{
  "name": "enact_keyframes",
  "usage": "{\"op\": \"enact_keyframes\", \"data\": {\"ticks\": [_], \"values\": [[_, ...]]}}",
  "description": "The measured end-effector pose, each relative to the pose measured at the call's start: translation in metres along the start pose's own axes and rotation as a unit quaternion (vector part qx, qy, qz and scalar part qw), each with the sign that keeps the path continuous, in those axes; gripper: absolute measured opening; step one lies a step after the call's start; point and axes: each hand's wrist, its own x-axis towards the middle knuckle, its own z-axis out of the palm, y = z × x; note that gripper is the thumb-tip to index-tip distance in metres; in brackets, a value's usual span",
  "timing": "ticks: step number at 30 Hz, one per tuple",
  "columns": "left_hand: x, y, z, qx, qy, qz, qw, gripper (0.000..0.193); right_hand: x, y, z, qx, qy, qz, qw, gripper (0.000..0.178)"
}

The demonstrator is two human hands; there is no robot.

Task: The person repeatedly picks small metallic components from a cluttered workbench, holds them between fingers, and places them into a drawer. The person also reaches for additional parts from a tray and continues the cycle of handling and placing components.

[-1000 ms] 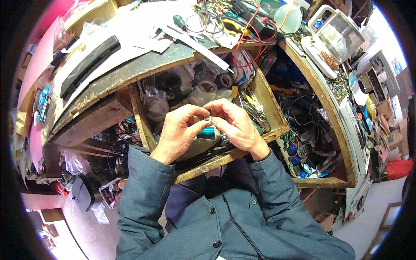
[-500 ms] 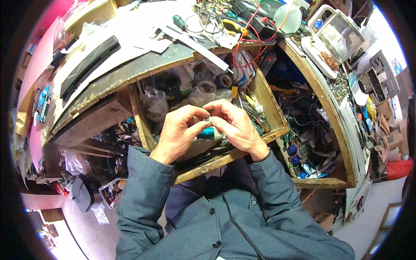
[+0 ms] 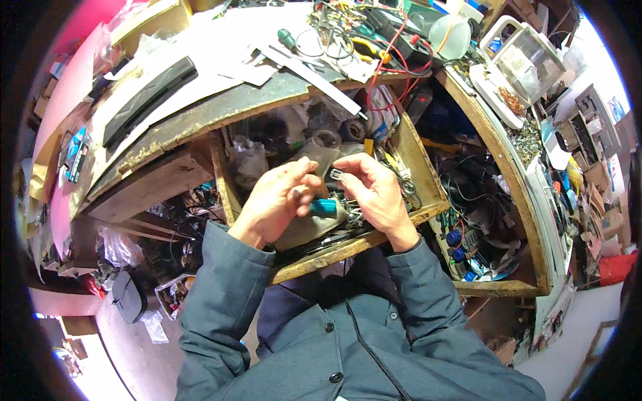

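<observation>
Over an open wooden drawer (image 3: 428,212) both my hands are raised, a small gap between them. Thumb and fingers of my right hand (image 3: 376,194) pinch a small clear and silvery piece (image 3: 336,174), whose exact kind is too small to make out. My left hand (image 3: 275,200) is just left of it, its fingers partly curled and blurred by motion; whether anything is in them does not show. Below the hands, a teal cylindrical thing (image 3: 324,207) lies in the drawer among plastic bags (image 3: 249,157), a clear ring-shaped piece (image 3: 326,140) and loose tools.
On the bench top lie a long black bar-shaped thing (image 3: 150,100), a metal caliper-like strip (image 3: 314,79), yellow-handled pliers (image 3: 366,48) and red cables (image 3: 401,50). A second drawer (image 3: 495,284) full of wires and parts stands open at right. A clear-sided container (image 3: 528,60) sits beyond it.
My hands, which met around the small piece, have come apart. The left has pulled away to the left; the right keeps the piece and has turned it into view.
</observation>
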Motion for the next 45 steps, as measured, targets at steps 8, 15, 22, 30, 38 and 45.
{"op": "enact_keyframes", "data": {"ticks": [8, 15, 22, 30, 38, 45], "values": [[0.005, -0.003, -0.002, -0.162, -0.054, -0.030, 0.985, 0.061, -0.001, 0.001, -0.001, 0.001, 0.038, 0.004, 0.999, 0.018], [0.000, -0.005, -0.002, -0.105, -0.078, 0.003, 0.991, 0.049, -0.003, -0.004, 0.002, -0.011, 0.017, -0.026, 0.999, 0.017], [0.000, -0.005, 0.002, -0.026, -0.074, 0.028, 0.997, 0.039, -0.004, 0.001, 0.003, 0.032, -0.021, -0.028, 0.999, 0.016], [-0.005, -0.004, 0.008, 0.179, -0.002, 0.040, 0.983, 0.013, 0.003, -0.004, 0.001, -0.078, -0.031, -0.133, 0.988, 0.014], [-0.007, -0.001, 0.007, 0.089, -0.069, -0.010, 0.994, 0.014, -0.002, -0.005, -0.005, -0.038, -0.053, -0.152, 0.986, 0.011], [-0.004, -0.004, 0.002, 0.053, -0.080, 0.005, 0.995, 0.016, -0.006, -0.010, -0.005, 0.030, -0.099, -0.147, 0.984, 0.025]]}}
